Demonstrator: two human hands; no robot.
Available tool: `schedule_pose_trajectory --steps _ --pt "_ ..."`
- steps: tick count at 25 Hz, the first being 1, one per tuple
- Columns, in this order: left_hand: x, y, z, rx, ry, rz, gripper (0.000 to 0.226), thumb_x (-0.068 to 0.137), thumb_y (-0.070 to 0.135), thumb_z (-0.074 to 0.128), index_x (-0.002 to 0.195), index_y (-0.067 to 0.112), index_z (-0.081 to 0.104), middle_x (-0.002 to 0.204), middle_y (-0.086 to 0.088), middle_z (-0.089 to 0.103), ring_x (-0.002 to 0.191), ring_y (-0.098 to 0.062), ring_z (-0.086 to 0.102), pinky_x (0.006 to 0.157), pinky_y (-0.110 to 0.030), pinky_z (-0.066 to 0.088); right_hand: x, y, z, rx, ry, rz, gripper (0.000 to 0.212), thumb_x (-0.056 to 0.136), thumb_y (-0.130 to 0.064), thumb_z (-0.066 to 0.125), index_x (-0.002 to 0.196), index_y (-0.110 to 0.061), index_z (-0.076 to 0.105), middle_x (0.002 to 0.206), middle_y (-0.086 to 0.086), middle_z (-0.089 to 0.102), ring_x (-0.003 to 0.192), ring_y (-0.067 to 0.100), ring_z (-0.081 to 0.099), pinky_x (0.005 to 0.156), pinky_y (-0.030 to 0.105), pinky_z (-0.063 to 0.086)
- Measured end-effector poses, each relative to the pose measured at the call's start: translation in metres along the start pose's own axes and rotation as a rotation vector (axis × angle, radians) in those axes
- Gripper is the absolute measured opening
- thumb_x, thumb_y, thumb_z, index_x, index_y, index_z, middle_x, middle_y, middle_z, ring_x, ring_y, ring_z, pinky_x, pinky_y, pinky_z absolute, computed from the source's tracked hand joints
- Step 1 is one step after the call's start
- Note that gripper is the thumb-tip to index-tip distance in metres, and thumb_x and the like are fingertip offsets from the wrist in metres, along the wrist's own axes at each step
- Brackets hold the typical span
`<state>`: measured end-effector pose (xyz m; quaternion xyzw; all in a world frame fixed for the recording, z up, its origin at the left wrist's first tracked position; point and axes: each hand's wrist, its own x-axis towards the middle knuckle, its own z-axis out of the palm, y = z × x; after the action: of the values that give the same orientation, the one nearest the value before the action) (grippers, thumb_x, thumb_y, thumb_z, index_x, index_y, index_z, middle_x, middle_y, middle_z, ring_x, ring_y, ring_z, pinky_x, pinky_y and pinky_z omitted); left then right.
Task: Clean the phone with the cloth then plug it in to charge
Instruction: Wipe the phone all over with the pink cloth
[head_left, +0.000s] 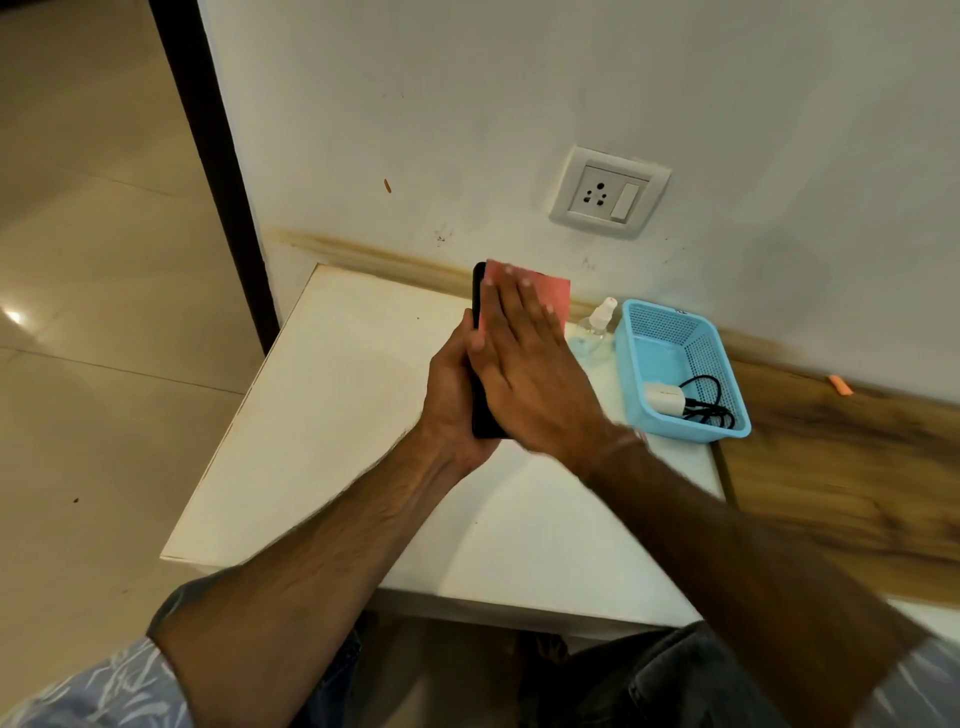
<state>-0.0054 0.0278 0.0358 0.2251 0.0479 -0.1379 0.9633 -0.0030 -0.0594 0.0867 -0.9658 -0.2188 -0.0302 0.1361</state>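
My left hand (451, 395) grips a black phone (478, 291) from behind and holds it upright above the white table (322, 415). A pink cloth (550, 293) lies over the phone's face. My right hand (530, 369) presses the cloth flat against the phone with straight fingers. Most of the phone is hidden by the cloth and both hands. A white charger (662, 399) with a black cable (709, 408) lies in the blue basket (727, 364) to the right. The wall socket (609, 192) is above, on the white wall.
A clear spray bottle (595, 325) stands between the phone and the blue basket. The table's left edge drops to a tiled floor (93, 312). A wooden surface (841, 467) adjoins the table on the right. My knees show below the front edge.
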Motion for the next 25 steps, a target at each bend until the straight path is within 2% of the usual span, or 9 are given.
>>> schedule_pose_trajectory --steps 6,8,10,13,15,17,19,22,25 --pt "0.002 -0.004 -0.002 -0.070 -0.010 0.055 0.046 0.103 0.047 0.041 0.137 0.022 0.059 0.140 -0.007 0.062 0.130 -0.026 0.058 0.112 -0.043 0.043 0.035 -0.007 0.001 -0.001 -0.005 0.062 0.063 0.100 -0.048 0.010 0.152 -0.017 -0.007 0.160 -0.001 -0.015 0.145 0.014 -0.018 0.120 0.043 -0.004" --pt "0.001 -0.001 -0.004 -0.069 -0.003 0.048 0.047 0.105 0.047 0.036 0.128 0.022 0.068 0.132 -0.004 0.068 0.123 -0.021 0.064 0.100 -0.038 0.052 0.009 -0.009 0.006 -0.023 0.003 0.009 0.062 0.101 -0.046 0.013 0.152 -0.018 -0.006 0.160 0.000 -0.015 0.145 0.013 -0.019 0.120 0.042 -0.001" --pt "0.001 0.008 -0.004 -0.012 0.023 0.006 0.055 0.104 0.051 0.037 0.122 0.014 0.073 0.119 -0.007 0.073 0.107 -0.024 0.071 0.086 -0.037 0.059 -0.031 -0.014 0.012 -0.046 -0.005 -0.088 0.062 0.102 -0.046 0.015 0.153 -0.017 -0.006 0.160 0.000 -0.014 0.145 0.013 -0.017 0.120 0.044 0.003" --pt "-0.001 0.017 -0.004 0.023 -0.009 -0.121 0.077 0.098 0.063 0.039 0.145 0.002 0.048 0.119 -0.016 0.063 0.099 -0.030 0.062 0.090 -0.043 0.050 -0.084 -0.017 0.022 -0.065 -0.066 -0.153 0.066 0.099 -0.054 0.009 0.153 -0.018 -0.004 0.160 -0.002 -0.010 0.146 0.013 -0.013 0.120 0.044 0.007" --pt "-0.001 0.015 -0.004 -0.018 -0.014 -0.144 0.082 0.097 0.065 0.039 0.148 0.000 0.043 0.117 -0.017 0.062 0.098 -0.030 0.060 0.090 -0.043 0.047 -0.093 -0.011 0.022 -0.103 -0.102 -0.164 0.068 0.097 -0.058 0.005 0.153 -0.019 -0.002 0.160 -0.004 -0.008 0.146 0.011 -0.013 0.120 0.042 0.007" --pt "0.000 0.017 -0.006 -0.007 -0.020 -0.138 0.080 0.098 0.065 0.037 0.144 0.001 0.048 0.116 -0.015 0.065 0.097 -0.029 0.064 0.089 -0.043 0.050 -0.079 -0.004 0.016 -0.120 -0.095 -0.216 0.066 0.099 -0.054 0.007 0.153 -0.018 0.001 0.160 -0.003 -0.006 0.146 0.011 -0.011 0.120 0.041 0.007" --pt "0.001 0.013 -0.006 -0.003 0.007 -0.080 0.066 0.100 0.059 0.041 0.136 0.006 0.059 0.118 -0.011 0.070 0.102 -0.028 0.070 0.093 -0.041 0.055 -0.047 -0.001 0.009 -0.097 -0.068 -0.197 0.062 0.101 -0.048 0.013 0.153 -0.018 0.001 0.161 -0.002 -0.006 0.146 0.012 -0.012 0.120 0.042 0.005" --pt "0.001 0.004 -0.005 -0.047 0.011 -0.015 0.048 0.102 0.048 0.044 0.131 0.018 0.066 0.135 -0.007 0.066 0.124 -0.024 0.063 0.110 -0.043 0.045 0.016 -0.002 0.002 -0.059 -0.019 -0.057 0.060 0.102 -0.044 0.015 0.153 -0.018 0.000 0.161 -0.002 -0.008 0.146 0.013 -0.013 0.120 0.042 0.002" --pt "0.000 0.003 -0.004 -0.039 0.009 0.003 0.050 0.099 0.050 0.047 0.127 0.016 0.070 0.134 -0.012 0.066 0.125 -0.029 0.062 0.111 -0.049 0.044 0.049 -0.004 -0.001 -0.003 -0.031 0.006 0.062 0.101 -0.048 0.011 0.153 -0.017 -0.004 0.160 -0.001 -0.011 0.146 0.014 -0.015 0.120 0.043 -0.002"
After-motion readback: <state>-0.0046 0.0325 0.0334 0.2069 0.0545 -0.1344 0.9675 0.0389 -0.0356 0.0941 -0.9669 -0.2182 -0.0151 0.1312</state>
